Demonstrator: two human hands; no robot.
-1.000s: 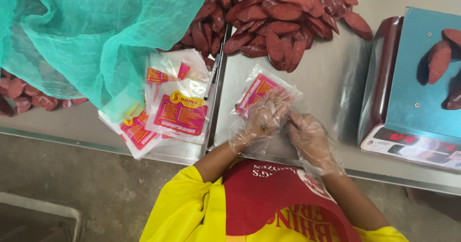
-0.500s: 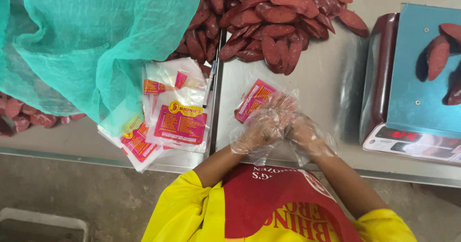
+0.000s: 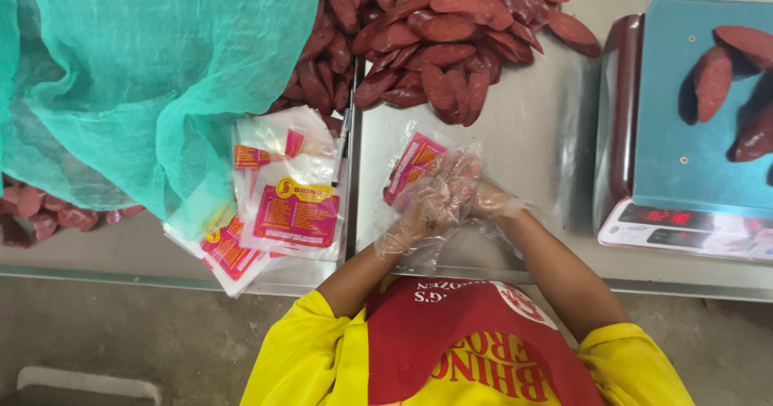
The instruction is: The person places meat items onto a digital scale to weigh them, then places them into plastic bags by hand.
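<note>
One green mesh net [image 3: 145, 68] covers the upper left of the counter [image 3: 515, 172], hiding part of the sausage pile [image 3: 435, 51]; the sausage count cannot be made out. One stack of printed pouches [image 3: 282, 205] lies beside it; the number is unclear. Left hand [image 3: 423, 209] and right hand [image 3: 487, 200], both in clear gloves, meet at centre, fingers closed on one printed pouch [image 3: 415, 160]. Three sausages [image 3: 713, 80] lie on one scale [image 3: 692, 148], cut off at right.
</note>
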